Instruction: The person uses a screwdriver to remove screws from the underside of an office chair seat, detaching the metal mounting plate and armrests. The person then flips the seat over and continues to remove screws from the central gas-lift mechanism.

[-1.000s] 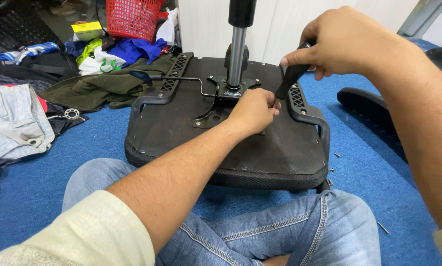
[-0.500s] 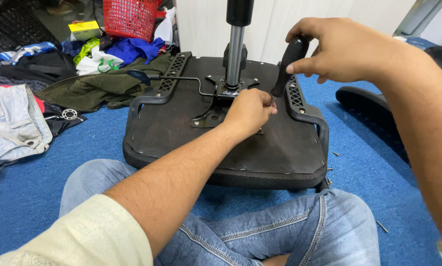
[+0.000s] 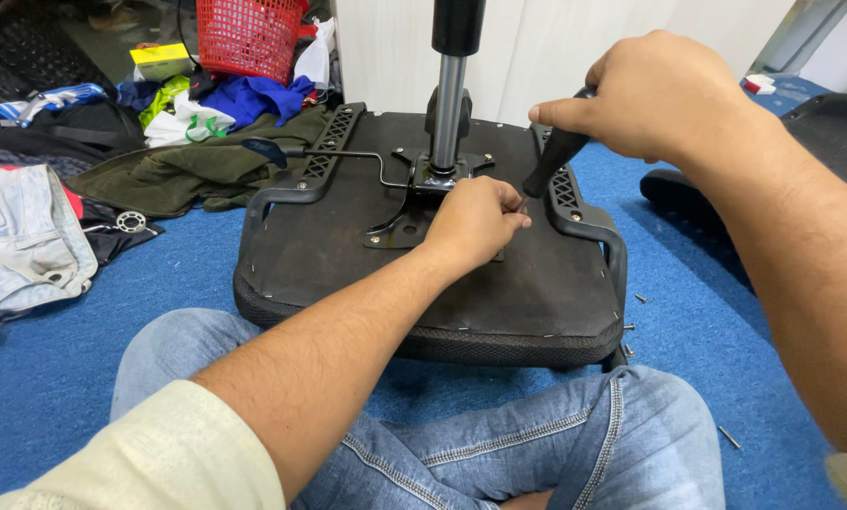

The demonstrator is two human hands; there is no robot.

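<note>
An upturned black office chair seat (image 3: 329,255) lies on the blue carpet between my knees. A chrome gas cylinder (image 3: 448,104) rises from the metal mounting plate (image 3: 406,225) at its middle. My right hand (image 3: 660,94) grips the black handle of a screwdriver (image 3: 551,156), tilted down to the left. My left hand (image 3: 475,222) pinches the screwdriver's tip against the plate's right side. What sits under the tip is hidden by my fingers.
A red plastic basket (image 3: 251,36) and a heap of clothes (image 3: 173,165) lie at the back left. Pale jeans (image 3: 17,241) lie left. Loose screws (image 3: 631,326) dot the carpet right of the seat. A black chair part (image 3: 820,132) lies at the right.
My right hand has turned on the screwdriver handle, wrist rolling over it, first upright then tilted again. My left hand has stayed at the tip.
</note>
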